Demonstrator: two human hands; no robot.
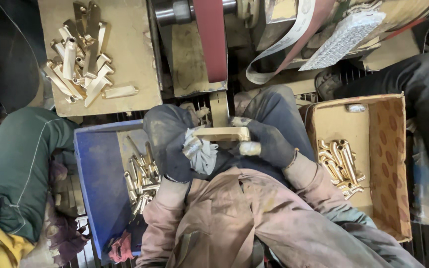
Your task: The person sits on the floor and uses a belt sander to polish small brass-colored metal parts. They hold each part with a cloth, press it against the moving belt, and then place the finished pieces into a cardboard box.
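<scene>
Head view: both gloved hands are gripping one flat brass bar (223,133) just below the red sanding belt (210,39). The left hand (171,144) is clamping its near end together with a wad of rag (200,151), while the right hand (268,141) is pinching the other end. I'm guessing the loose rag is the risky bit, since so close to the belt it could be getting snagged, and the bar could be slipping if either grip eases. Room is looking tight: the blue bin (98,188) of brass parts is crowding the left, the cardboard box (386,159) of more brass pieces is hugging the right, and the tray (135,54) of brass pieces is sitting up top left, so the only open lane is straight ahead
</scene>
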